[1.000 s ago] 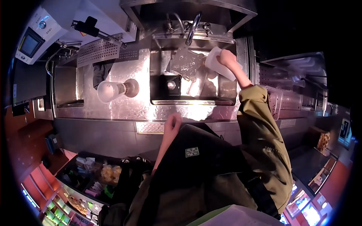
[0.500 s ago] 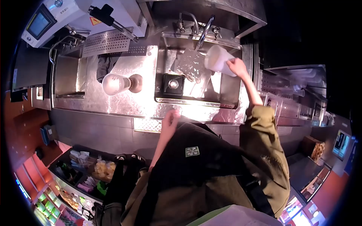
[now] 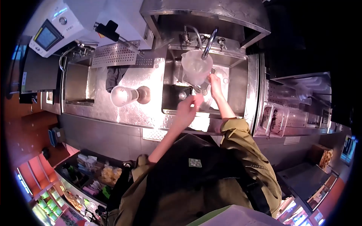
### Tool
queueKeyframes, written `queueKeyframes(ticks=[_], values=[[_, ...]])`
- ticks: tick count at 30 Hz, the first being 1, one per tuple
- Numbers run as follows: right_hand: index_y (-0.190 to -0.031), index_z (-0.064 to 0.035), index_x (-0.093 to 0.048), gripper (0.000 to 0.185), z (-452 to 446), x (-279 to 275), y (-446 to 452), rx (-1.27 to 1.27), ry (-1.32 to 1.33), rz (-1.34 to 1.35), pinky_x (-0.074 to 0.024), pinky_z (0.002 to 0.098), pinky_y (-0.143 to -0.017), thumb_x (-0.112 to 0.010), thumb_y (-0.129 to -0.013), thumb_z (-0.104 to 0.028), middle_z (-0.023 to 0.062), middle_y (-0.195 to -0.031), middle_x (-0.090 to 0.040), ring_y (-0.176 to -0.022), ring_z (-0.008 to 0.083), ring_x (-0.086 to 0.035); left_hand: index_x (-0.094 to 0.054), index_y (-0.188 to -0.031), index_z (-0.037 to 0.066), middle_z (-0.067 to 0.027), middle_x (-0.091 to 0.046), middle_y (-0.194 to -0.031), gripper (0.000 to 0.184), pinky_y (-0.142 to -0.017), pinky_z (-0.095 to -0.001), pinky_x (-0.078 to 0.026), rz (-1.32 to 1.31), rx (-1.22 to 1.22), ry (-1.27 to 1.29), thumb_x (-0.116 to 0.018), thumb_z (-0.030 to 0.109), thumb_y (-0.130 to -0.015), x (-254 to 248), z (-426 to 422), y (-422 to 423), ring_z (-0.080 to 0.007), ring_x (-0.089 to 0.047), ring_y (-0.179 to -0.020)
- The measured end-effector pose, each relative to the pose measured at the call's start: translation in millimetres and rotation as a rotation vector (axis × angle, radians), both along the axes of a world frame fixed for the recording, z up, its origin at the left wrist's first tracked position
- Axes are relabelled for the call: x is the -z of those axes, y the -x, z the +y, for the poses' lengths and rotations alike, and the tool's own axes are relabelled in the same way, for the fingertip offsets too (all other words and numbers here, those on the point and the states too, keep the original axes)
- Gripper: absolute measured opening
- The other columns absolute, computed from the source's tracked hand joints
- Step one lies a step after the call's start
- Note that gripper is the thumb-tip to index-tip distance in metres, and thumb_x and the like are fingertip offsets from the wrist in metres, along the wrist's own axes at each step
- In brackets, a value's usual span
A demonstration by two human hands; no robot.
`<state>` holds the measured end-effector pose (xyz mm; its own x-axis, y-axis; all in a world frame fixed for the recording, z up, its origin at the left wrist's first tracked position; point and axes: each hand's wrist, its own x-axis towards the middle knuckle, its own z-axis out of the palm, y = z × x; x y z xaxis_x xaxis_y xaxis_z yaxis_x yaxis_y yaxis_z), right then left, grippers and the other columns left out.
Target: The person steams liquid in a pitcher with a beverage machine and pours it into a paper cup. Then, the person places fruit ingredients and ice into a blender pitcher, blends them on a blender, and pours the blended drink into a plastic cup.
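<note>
My right hand (image 3: 215, 83) is closed at the side of a translucent plastic pitcher (image 3: 196, 67), holding it over the sink (image 3: 237, 81). The pitcher's mouth sits just below the tip of the curved faucet (image 3: 210, 43). My left hand (image 3: 188, 109) reaches over the sink's front edge, below the pitcher and apart from it. Its fingers are blurred, so I cannot make out whether they hold anything. In the sink lies a black square piece with a round metal centre (image 3: 182, 94). Clear plastic and shiny items beneath the pitcher are partly hidden.
Left of the sink, a tall translucent container (image 3: 123, 96) stands on the wet steel counter (image 3: 94, 107), with a dark cloth (image 3: 114, 77) behind it. A white machine with a screen (image 3: 48, 37) is at the far left. Clear bins (image 3: 277, 118) stand to the right.
The pitcher has moved left from the sink's right side to under the faucet, carried by my right hand. My left hand has moved forward from the counter edge over the sink.
</note>
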<state>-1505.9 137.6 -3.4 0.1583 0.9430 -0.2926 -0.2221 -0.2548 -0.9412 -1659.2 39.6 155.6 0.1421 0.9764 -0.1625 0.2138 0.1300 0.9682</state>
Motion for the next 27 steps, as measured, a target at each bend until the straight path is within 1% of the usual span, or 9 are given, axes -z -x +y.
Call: queueKeyframes(ticks=[2,3,5,7,10,14,15,22,27], values=[[-0.071,-0.0026,-0.057,0.019,-3.0,20.1,-8.1,-0.080,0.036,0.064,-0.0354,0.0252,-0.065,-0.045,-0.078,-0.015,-0.0014,-0.068,-0.051,-0.069,0.0099,-0.044,-0.049,-0.111,-0.001,-0.0160,-0.060,-0.097,0.030,-0.076,-0.0293,-0.045,-0.009,0.081,-0.305,-0.046,0.002,-0.081,-1.6,51.3,-50.2,-0.0224,-0.059,-0.089],[-0.071,-0.0026,-0.057,0.019,-7.1,21.2,-10.4,-0.096,0.042,0.066,-0.0355,0.0252,-0.065,-0.045,-0.078,-0.015,-0.0014,-0.068,-0.051,-0.069,0.0099,-0.044,-0.038,-0.121,-0.002,-0.0227,-0.054,-0.106,0.046,-0.083,-0.0315,-0.042,-0.094,0.013,-0.283,-0.052,0.010,-0.079,35.9,82.1,-91.5,-0.0275,-0.054,-0.098],[-0.071,-0.0026,-0.057,0.019,-12.0,9.9,-12.8,-0.102,0.048,0.042,-0.0355,0.0252,-0.065,-0.045,-0.079,-0.015,-0.0014,-0.068,-0.051,-0.069,0.0099,-0.044,-0.028,-0.125,-0.005,-0.0274,-0.047,-0.113,0.063,-0.089,-0.0322,-0.038,0.052,-0.004,0.142,-0.057,0.020,-0.075,19.3,148.5,-135.5,-0.0313,-0.048,-0.107],[-0.071,-0.0026,-0.058,0.019,-24.6,-1.1,-15.7,-0.110,0.064,0.029,-0.0356,0.0252,-0.065,-0.045,-0.079,-0.015,-0.0013,-0.068,-0.051,-0.069,0.0099,-0.044,-0.024,-0.121,-0.016,-0.0344,-0.030,-0.124,0.074,-0.098,-0.0338,-0.029,-0.022,-0.170,0.221,-0.060,0.024,-0.071,78.0,211.0,-172.9,-0.0365,-0.036,-0.117],[-0.071,-0.0026,-0.058,0.019,-42.1,-18.6,-20.5,-0.110,0.096,0.017,-0.0357,0.0251,-0.064,-0.045,-0.079,-0.015,-0.0013,-0.068,-0.051,-0.069,0.0099,-0.044,-0.026,-0.118,-0.018,-0.0327,-0.038,-0.120,0.073,-0.096,-0.0320,-0.031,0.003,-0.265,0.245,-0.059,0.026,-0.070,132.8,248.4,-199.7,-0.0335,-0.041,-0.114],[-0.071,-0.0025,-0.058,0.019,-47.3,-21.5,-33.5,-0.093,0.113,-0.005,-0.0358,0.0251,-0.064,-0.045,-0.079,-0.015,-0.0012,-0.068,-0.051,-0.069,0.0100,-0.044,-0.024,-0.118,-0.019,-0.0308,-0.047,-0.111,0.077,-0.091,-0.0306,-0.037,-0.111,-0.312,0.272,-0.059,0.031,-0.072,106.7,229.6,-207.1,-0.0323,-0.049,-0.106],[-0.071,-0.0025,-0.058,0.019,-46.1,-22.1,-35.9,-0.087,0.114,-0.010,-0.0359,0.0251,-0.064,-0.045,-0.079,-0.015,-0.0011,-0.068,-0.051,-0.069,0.0100,-0.044,0.004,-0.127,-0.014,-0.0300,-0.036,-0.123,0.095,-0.095,-0.0288,-0.032,-0.105,-0.148,0.375,-0.056,0.036,-0.074,106.1,234.1,-201.1,-0.0307,-0.039,-0.116],[-0.071,-0.0025,-0.058,0.019,-52.3,-25.7,-39.8,-0.088,0.130,-0.036,-0.0361,0.0250,-0.064,-0.045,-0.079,-0.014,-0.0010,-0.068,-0.052,-0.068,0.0100,-0.045,-0.001,-0.126,-0.017,-0.0285,-0.030,-0.128,0.092,-0.097,-0.0292,-0.029,-0.124,-0.195,0.324,-0.056,0.035,-0.074,141.2,254.4,-223.6,-0.0298,-0.035,-0.119],[-0.071,-0.0024,-0.058,0.019,-52.8,-28.3,-43.4,-0.102,0.136,-0.056,-0.0363,0.0250,-0.064,-0.045,-0.079,-0.014,-0.0008,-0.068,-0.052,-0.068,0.0101,-0.045,-0.021,-0.126,-0.007,-0.0176,-0.039,-0.123,0.072,-0.093,-0.0303,-0.033,-0.423,-0.354,0.327,-0.056,0.028,-0.074,149.0,253.9,-228.6,-0.0246,-0.041,-0.111]])
